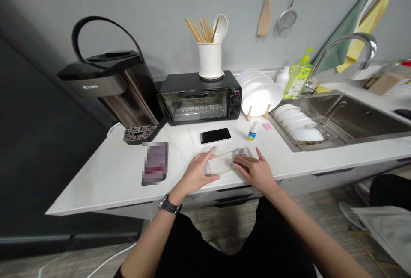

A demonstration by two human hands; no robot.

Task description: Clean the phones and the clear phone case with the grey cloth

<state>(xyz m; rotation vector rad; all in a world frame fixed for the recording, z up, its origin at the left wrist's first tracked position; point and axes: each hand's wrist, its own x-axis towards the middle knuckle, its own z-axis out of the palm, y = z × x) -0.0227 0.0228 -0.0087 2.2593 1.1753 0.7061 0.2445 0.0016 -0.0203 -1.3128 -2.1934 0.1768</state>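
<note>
A clear phone case lies at the counter's front edge. My left hand grips its left end, thumb on the near side and fingers on the far side. Over the right end is my right hand, its fingers bent and pressing a crumpled greyish cloth against the case; the cloth is partly hidden under the fingers. Just beyond the case rests a phone with its dark screen up. A small spray bottle with a blue and yellow label stands behind my right hand, near a pink sticky note.
At left stand a drink dispenser and a blurred-out flat item. A toaster oven at the back carries a white chopstick holder. Racked plates, bowls and a sink are to the right.
</note>
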